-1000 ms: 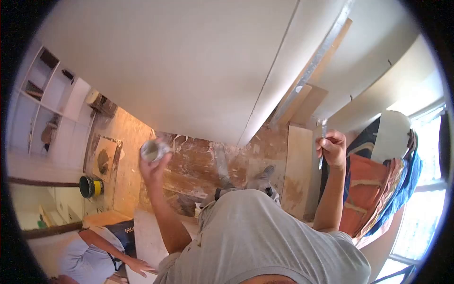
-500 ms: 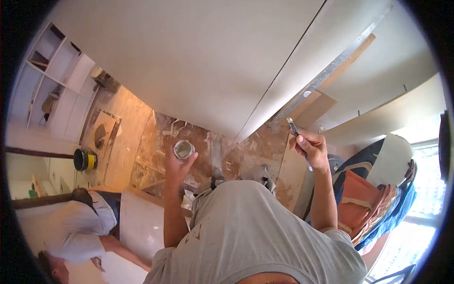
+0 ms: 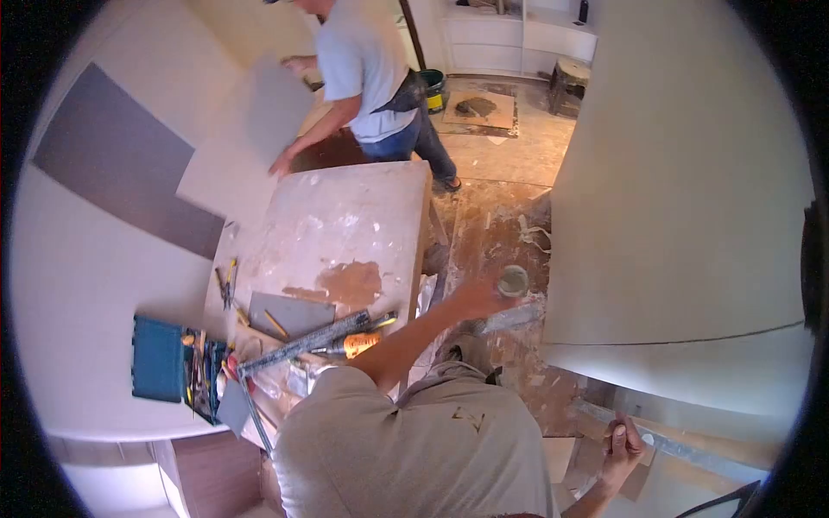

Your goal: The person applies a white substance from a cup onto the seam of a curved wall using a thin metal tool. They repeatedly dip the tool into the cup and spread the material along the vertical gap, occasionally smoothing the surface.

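Note:
My left hand (image 3: 480, 299) is wrapped around a small round cup (image 3: 513, 281) with greyish contents, held out over the stained floor. My right hand (image 3: 623, 449) is closed at the lower right, near a long metal straightedge (image 3: 682, 451). In it is a slim, dark-handled small brush, which showed clearly half a second ago and is now mostly hidden by my fingers. The large pale panel (image 3: 682, 216) stands to the right of the cup.
A worktable (image 3: 337, 207) on the left carries pencils, a grey sheet (image 3: 289, 316), an orange-handled tool (image 3: 358, 345) and a teal toolbox (image 3: 158, 358). Behind it a co-worker (image 3: 367, 78) handles a pale board (image 3: 250, 129). A bucket (image 3: 434, 91) and a stool (image 3: 570, 86) stand farther back.
My view has swung left, bringing the worktable and the co-worker into full sight. The co-worker now stands holding a board. Both my hands keep their grip.

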A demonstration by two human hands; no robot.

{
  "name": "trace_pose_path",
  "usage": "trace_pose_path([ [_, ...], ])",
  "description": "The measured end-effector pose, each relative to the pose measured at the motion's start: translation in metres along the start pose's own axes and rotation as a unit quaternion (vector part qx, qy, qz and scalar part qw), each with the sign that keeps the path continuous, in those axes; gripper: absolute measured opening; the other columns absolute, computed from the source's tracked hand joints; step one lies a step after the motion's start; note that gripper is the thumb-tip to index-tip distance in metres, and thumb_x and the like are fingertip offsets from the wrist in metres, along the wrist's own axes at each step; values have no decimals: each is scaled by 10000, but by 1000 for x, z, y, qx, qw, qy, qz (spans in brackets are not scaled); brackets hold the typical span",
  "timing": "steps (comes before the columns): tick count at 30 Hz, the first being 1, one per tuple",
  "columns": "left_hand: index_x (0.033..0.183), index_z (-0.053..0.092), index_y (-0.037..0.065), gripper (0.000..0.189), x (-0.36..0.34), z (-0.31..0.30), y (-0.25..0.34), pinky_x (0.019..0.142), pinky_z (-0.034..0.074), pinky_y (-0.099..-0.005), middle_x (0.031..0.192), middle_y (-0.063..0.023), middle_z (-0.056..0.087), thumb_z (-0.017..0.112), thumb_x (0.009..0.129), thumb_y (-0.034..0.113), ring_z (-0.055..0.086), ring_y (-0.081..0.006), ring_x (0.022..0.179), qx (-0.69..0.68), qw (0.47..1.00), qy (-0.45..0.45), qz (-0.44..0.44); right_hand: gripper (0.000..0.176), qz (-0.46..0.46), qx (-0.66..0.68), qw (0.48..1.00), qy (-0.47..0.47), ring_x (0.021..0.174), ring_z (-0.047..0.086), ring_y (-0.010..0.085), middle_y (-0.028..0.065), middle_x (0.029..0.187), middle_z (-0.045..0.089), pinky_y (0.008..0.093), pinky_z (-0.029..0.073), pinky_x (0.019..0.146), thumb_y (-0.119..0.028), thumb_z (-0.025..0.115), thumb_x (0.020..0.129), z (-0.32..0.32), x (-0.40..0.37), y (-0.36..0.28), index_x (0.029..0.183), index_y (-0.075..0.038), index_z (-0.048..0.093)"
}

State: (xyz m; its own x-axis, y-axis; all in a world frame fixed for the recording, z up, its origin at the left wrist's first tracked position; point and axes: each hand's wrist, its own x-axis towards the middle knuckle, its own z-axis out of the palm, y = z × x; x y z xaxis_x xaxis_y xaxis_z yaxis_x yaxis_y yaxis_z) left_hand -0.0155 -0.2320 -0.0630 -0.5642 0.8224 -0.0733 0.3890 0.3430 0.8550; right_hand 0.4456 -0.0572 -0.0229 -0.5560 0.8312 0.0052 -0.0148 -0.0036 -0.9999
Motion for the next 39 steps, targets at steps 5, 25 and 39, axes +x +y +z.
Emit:
trace_pose_path([
  [5, 1443, 697, 78, 659, -91, -53, -52, 1076, 577, -415, 1318, -104, 797, 959, 903, 349, 734, -221, 1196, -40, 986, 146, -68, 366, 70, -34, 995, -69, 575, 482, 43, 19, 831, 692, 229, 327, 493, -316, 848, 1042, -48, -4, -26, 1212, 8, 829],
  [25, 1387, 729, -17, 534, -452, -248, -211, 1037, 548, -376, 1313, -107, 787, 941, 929, 161, 710, -206, 1154, -27, 724, 678, -128, 259, 44, 134, 975, 173, 634, 440, 84, -31, 833, 539, 255, 371, 544, -190, 830, 1027, -151, -115, -1, 912, -100, 616],
  [39, 1430, 673, 29, 623, -101, -51, -193, 1092, 572, -469, 1337, -203, 756, 953, 901, 205, 733, -373, 1240, 42, 973, 227, -30, 354, -151, -499, 850, 77, 710, 655, 215, 132, 904, 684, 357, 542, 674, -63, 751, 1063, 52, 9, -49, 1417, -68, 760],
])
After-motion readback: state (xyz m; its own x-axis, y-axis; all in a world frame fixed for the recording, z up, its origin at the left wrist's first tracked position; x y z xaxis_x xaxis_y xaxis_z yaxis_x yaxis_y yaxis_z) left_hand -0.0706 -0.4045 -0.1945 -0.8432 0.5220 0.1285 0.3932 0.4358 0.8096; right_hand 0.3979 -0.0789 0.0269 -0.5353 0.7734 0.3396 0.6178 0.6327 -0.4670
